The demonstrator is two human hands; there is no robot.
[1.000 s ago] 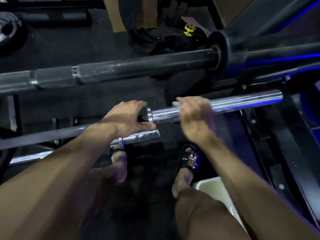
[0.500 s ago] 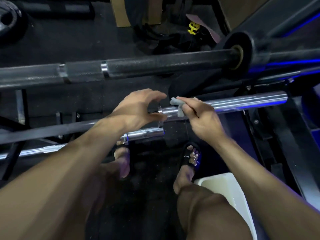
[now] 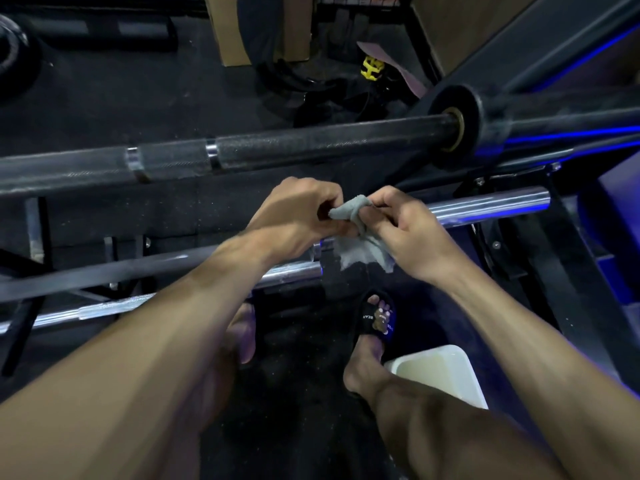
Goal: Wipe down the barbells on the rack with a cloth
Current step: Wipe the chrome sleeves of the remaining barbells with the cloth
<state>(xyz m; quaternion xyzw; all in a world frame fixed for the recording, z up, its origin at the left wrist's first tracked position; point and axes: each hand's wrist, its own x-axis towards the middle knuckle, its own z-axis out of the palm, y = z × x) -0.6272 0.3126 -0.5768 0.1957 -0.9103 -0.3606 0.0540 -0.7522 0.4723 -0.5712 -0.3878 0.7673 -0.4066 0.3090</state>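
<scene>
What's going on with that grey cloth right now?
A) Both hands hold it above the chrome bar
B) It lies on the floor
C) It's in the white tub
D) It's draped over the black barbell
A: the left hand and right hand both pinch the grey cloth between them, above the chrome barbell sleeve.

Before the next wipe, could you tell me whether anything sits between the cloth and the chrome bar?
Nothing visible does. Both the left hand and right hand pinch the cloth right in front of the chrome bar, whose sleeve lies bare to the right.
</scene>
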